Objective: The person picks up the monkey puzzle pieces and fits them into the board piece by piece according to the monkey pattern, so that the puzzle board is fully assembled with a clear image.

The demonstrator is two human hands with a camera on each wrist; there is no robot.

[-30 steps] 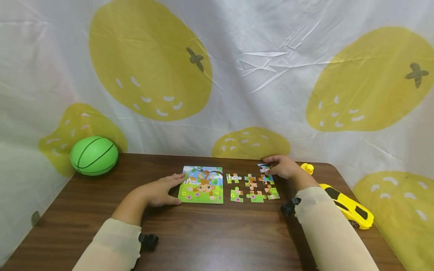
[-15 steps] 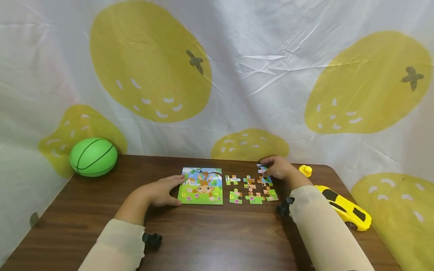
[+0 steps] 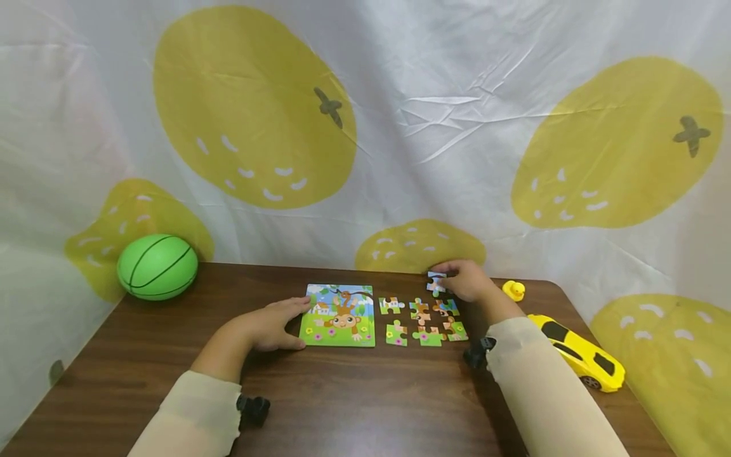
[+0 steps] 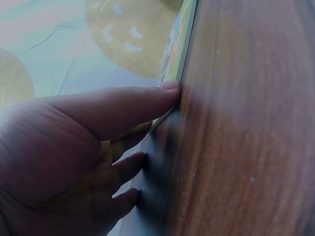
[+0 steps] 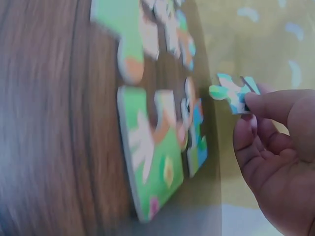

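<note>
In the head view a square puzzle board point(image 3: 337, 330) with a monkey picture lies on the table. My left hand point(image 3: 273, 325) rests at its left side, fingers fairly straight, thumb by the near corner; in the left wrist view the thumb point(image 4: 133, 105) touches the board's edge. My right hand point(image 3: 471, 282) pinches a blue and white puzzle piece point(image 3: 435, 283) between thumb and fingers. Seen from the right wrist, this piece point(image 5: 231, 93) is raised apart from the others. Several loose pieces point(image 3: 429, 336), green, blue and brown, lie in rows right of the board.
A green ball point(image 3: 158, 266) sits at the table's back left. To the right are a small yellow rubber duck point(image 3: 514, 291) and a yellow toy car point(image 3: 582, 352), partly behind the right sleeve. A white curtain point(image 3: 422, 146) with yellow fruit prints hangs behind the brown table point(image 3: 342, 400).
My right hand has taken the back-right puzzle piece and moved it slightly left and back, apart from the piece below it. The left hand stays at the board.
</note>
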